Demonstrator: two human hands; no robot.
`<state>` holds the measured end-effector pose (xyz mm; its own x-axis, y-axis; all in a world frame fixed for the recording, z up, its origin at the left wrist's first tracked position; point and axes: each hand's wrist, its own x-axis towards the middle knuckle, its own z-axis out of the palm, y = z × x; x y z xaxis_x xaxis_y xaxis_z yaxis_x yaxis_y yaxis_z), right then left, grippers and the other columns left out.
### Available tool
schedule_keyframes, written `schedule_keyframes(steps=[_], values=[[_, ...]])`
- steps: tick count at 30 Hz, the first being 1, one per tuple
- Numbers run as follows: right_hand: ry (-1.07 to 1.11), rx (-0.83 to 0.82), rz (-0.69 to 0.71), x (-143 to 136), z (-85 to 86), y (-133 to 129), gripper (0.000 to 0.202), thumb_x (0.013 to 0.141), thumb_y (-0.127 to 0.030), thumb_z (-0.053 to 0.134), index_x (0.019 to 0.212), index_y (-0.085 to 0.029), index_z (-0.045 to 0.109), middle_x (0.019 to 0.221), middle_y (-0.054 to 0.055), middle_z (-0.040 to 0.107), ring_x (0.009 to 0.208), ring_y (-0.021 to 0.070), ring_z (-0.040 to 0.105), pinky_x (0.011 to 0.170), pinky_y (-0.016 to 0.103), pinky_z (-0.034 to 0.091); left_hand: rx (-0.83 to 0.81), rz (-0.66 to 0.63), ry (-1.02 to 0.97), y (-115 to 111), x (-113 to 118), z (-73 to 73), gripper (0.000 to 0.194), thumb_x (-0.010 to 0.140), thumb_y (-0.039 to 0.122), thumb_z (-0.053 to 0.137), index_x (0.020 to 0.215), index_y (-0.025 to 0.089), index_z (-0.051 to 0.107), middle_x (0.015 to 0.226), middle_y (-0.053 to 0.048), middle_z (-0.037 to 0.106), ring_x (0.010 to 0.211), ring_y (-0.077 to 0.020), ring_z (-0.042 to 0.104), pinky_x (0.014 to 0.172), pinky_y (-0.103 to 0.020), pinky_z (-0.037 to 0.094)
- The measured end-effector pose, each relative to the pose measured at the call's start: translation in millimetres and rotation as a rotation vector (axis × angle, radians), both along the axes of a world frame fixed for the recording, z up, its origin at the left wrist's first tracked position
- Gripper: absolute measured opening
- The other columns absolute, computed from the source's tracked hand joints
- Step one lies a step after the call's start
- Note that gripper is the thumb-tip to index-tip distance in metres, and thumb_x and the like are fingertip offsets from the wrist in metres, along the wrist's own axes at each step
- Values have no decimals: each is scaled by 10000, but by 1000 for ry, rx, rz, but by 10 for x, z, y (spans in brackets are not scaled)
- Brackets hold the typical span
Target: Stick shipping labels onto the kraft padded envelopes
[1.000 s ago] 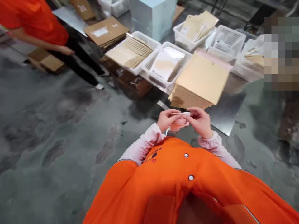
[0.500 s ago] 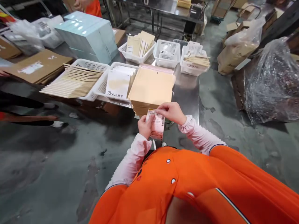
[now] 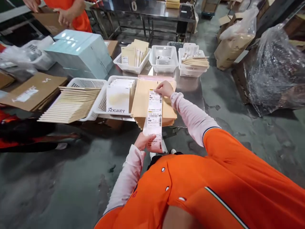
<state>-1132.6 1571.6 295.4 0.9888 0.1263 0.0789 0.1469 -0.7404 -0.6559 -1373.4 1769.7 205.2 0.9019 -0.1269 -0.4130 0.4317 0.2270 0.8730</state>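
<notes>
A strip of printed shipping labels (image 3: 154,119) stretches between my two hands. My right hand (image 3: 165,89) pinches its far end above the stack of yellow padded envelopes (image 3: 140,101). Nearer my body, my left hand (image 3: 144,140) grips the lower part of the strip, thumb on top. The strip lies over the front of the envelope stack; whether its far end touches the top envelope I cannot tell. Left of the stack stands a white basket (image 3: 101,103) holding white "beauty" mailers (image 3: 118,100).
Further left, another basket (image 3: 87,83) holds a row of envelopes (image 3: 71,103). Light-blue boxes (image 3: 78,54) stand behind. Three white baskets line the metal table's (image 3: 190,90) back. Plastic-wrapped goods (image 3: 274,73) sit at right. A co-worker's hand (image 3: 65,16) shows at upper left; another person bends at left.
My right hand has moved forward over the envelopes, drawing out the label strip. My left hand stays low and has shifted slightly toward my body. The view has shifted a little.
</notes>
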Motion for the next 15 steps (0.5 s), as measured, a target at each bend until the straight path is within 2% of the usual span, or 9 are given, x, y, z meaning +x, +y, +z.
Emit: schedule_keyframes(steps=[3,5,6,8,10,11,12,13,15], values=[[7,-137,-77,22,-125,37,378,902,-412,788,1161,-137,813,1367,173,679,1306,352,589,1140,509,466,76,-74,73,133,-147,-119,612,374,384,1061,866,109,823,901,-174,816,956,-393,782,927,-519,628],[-64,-240,-80,-68,-185,107,579,949,-468,747,1425,-144,689,1570,215,533,1474,412,446,1213,607,368,130,-109,115,240,-306,-182,566,423,428,1049,845,118,834,885,-173,816,944,-400,783,934,-546,625],[-98,-292,-31,-138,-211,159,666,965,-502,726,1524,-161,607,1635,219,469,1535,432,368,1237,647,312,153,-124,123,300,-386,-195,552,453,448,1041,853,123,844,899,-175,819,946,-402,784,949,-558,621],[-146,-382,163,-302,-261,272,730,987,-555,683,1611,-219,512,1716,181,389,1618,438,236,1275,688,202,187,-141,112,431,-506,-163,535,493,472,1028,871,131,863,934,-177,825,951,-402,787,983,-571,613],[-151,-438,385,-449,-295,333,704,1005,-575,643,1622,-269,500,1749,132,362,1650,416,192,1300,684,139,196,-136,53,558,-536,-55,519,519,481,1018,892,147,880,975,-170,830,968,-395,788,1017,-568,606],[-153,-440,420,-503,-302,320,704,1007,-581,638,1623,-269,500,1750,131,364,1651,410,207,1309,671,137,195,-128,12,614,-514,22,512,532,483,1014,910,160,889,999,-162,832,981,-392,788,1027,-564,605],[-153,-426,381,-543,-301,271,725,998,-590,647,1619,-245,504,1739,151,378,1640,413,242,1312,654,160,199,-120,-31,661,-470,108,499,549,490,1007,920,177,895,1016,-154,833,994,-390,787,1029,-560,607],[-144,-397,274,-572,-293,187,764,977,-605,674,1606,-202,516,1712,190,410,1616,424,298,1307,636,208,211,-116,-74,696,-409,199,471,572,505,997,913,195,900,1025,-145,834,1004,-391,786,1024,-559,612],[-55,-314,-39,-616,-271,-46,843,902,-632,765,1522,-92,578,1583,287,524,1502,450,467,1248,585,355,256,-137,-156,726,-260,374,395,619,553,966,836,229,900,1015,-132,835,1015,-403,785,1011,-568,619]])
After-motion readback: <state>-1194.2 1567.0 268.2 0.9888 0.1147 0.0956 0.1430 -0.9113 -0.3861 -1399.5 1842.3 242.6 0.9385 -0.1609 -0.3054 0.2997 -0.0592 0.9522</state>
